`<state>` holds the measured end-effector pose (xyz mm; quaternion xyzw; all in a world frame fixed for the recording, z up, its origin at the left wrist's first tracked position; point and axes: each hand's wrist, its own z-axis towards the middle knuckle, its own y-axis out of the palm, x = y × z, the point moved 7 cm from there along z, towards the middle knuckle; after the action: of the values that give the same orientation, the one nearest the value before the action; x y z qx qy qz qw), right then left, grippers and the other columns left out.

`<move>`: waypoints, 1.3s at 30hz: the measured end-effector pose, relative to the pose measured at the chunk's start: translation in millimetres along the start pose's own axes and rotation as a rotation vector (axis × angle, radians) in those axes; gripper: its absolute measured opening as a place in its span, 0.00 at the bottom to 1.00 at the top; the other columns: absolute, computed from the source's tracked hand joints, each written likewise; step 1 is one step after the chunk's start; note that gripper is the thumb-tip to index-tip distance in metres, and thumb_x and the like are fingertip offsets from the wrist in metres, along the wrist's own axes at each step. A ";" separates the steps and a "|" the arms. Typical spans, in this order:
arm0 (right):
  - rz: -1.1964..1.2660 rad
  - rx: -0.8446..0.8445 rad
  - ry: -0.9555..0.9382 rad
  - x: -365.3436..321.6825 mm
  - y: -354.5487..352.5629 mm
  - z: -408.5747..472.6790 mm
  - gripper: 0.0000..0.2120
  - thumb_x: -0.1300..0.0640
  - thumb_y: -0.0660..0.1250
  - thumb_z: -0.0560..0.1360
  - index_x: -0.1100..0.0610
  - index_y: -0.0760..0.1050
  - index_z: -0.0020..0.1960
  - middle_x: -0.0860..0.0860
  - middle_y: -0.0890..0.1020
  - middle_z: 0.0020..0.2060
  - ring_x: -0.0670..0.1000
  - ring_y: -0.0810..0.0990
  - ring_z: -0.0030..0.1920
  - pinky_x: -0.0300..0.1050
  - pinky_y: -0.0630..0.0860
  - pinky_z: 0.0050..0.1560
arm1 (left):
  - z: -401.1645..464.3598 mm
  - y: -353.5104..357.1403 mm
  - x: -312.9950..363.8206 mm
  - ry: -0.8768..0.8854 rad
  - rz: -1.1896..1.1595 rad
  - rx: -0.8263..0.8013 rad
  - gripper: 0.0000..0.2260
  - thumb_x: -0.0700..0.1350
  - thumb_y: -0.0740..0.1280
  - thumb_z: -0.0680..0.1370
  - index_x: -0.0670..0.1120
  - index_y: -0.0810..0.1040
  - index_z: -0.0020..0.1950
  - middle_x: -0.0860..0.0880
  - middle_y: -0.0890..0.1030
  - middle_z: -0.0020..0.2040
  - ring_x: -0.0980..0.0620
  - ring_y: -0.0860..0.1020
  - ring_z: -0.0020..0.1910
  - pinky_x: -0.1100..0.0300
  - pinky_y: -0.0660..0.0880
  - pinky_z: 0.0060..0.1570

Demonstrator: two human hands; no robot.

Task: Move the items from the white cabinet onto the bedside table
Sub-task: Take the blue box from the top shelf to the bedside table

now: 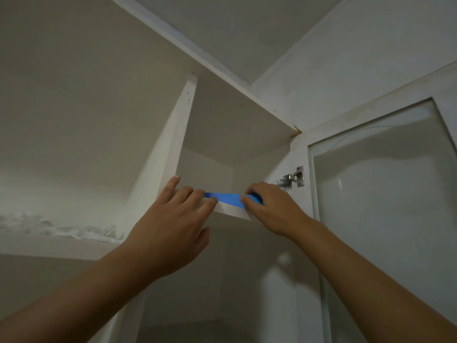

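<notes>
Blue item point(223, 198), perhaps a flat box, sits on the cabinet shelf point(235, 211); my right hand point(269, 209) pinches it, left hand point(173, 219) rests fingers straight, so next I lift it out.

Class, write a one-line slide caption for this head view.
Both hands, left and right, reach a blue item on the white cabinet's shelf.

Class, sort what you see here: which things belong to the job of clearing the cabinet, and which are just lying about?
Part of the job:
white cabinet
blue item on its shelf
left hand at the shelf edge
right hand holding the blue item

Just there:
crumpled white material on the ledge
door hinge
</notes>
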<state>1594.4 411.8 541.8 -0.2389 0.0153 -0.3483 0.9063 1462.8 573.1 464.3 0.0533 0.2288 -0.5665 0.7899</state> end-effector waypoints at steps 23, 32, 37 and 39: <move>0.051 -0.304 0.067 8.6 14.3 25.4 0.25 0.32 0.62 0.79 0.53 0.81 0.47 0.49 0.78 0.35 0.48 0.74 0.33 0.43 0.68 0.37 | -0.3 2.9 -1.4 -0.009 -0.003 -0.015 0.23 0.55 0.60 0.78 0.48 0.73 0.70 0.47 0.78 0.62 0.45 0.75 0.61 0.40 0.58 0.77; 0.059 -0.241 0.017 8.9 1.4 12.0 0.21 0.31 0.61 0.80 0.43 0.81 0.61 0.47 0.83 0.41 0.47 0.82 0.39 0.49 0.77 0.41 | 0.0 1.4 -1.8 -0.007 -0.043 -0.003 0.21 0.54 0.61 0.77 0.48 0.74 0.69 0.47 0.78 0.62 0.45 0.76 0.61 0.41 0.56 0.78; 0.035 -0.203 0.028 11.7 -5.4 1.6 0.24 0.29 0.60 0.79 0.42 0.79 0.65 0.46 0.79 0.35 0.42 0.75 0.30 0.42 0.70 0.36 | -1.4 1.6 -2.3 -0.006 -0.067 -0.010 0.21 0.54 0.62 0.78 0.48 0.74 0.69 0.46 0.78 0.64 0.45 0.76 0.63 0.40 0.59 0.77; 0.010 -0.193 0.042 13.7 -7.7 -4.2 0.28 0.26 0.58 0.77 0.41 0.76 0.69 0.47 0.80 0.40 0.42 0.77 0.33 0.42 0.72 0.38 | -1.5 1.5 -2.4 -0.001 -0.076 -0.011 0.22 0.54 0.64 0.77 0.47 0.75 0.69 0.45 0.79 0.64 0.44 0.76 0.63 0.39 0.62 0.75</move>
<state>1599.1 396.3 543.3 -0.3179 0.0690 -0.3457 0.8801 1463.1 576.2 463.7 0.0399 0.2334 -0.5947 0.7683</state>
